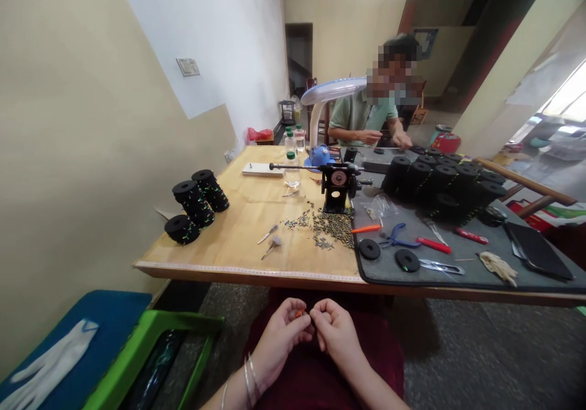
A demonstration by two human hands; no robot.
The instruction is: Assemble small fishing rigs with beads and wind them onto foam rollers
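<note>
Both my hands are held together over my lap, below the table's front edge. My left hand (280,338) is closed around a small orange thing (300,313), whose kind is too small to tell. My right hand (337,335) pinches thumb and finger together right beside the left fingertips. Whatever sits in that pinch is hidden or too tiny to make out. On the table ahead lies a pile of small metallic pieces (336,228), just in front of a black hand-crank winder (336,185) with a round dial.
Black foam spools (200,202) stand at the left, and several more (439,181) at the right. Blue pliers (398,237), snips (442,267) and foam discs (407,260) lie on the grey mat (458,245). A desk lamp (334,89) stands before a seated person (361,114) across the table.
</note>
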